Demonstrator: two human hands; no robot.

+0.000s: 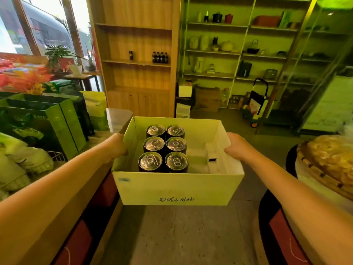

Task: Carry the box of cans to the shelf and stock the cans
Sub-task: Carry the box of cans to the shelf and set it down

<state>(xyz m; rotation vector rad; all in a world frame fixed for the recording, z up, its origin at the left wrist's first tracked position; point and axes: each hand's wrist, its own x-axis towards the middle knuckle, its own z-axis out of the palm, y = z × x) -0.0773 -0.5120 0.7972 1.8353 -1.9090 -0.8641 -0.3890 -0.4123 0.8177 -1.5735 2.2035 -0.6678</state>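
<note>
An open white cardboard box (172,188) is held up in front of me over the floor. Several dark cans with silver tops (164,148) stand upright in its left half, in two rows. My left hand (116,148) grips the box's left wall and my right hand (238,148) grips the right wall. Straight ahead stands a wooden shelf unit (137,62); one dark can (130,55) and a small row of dark bottles (160,57) sit on one of its boards.
A counter on my left carries green gift boxes (55,119) and bags. A round table with a woven tray of food (328,163) is close on my right. Metal shelving with kitchenware (238,52) and a hand trolley (256,104) stand ahead right. Grey floor runs between.
</note>
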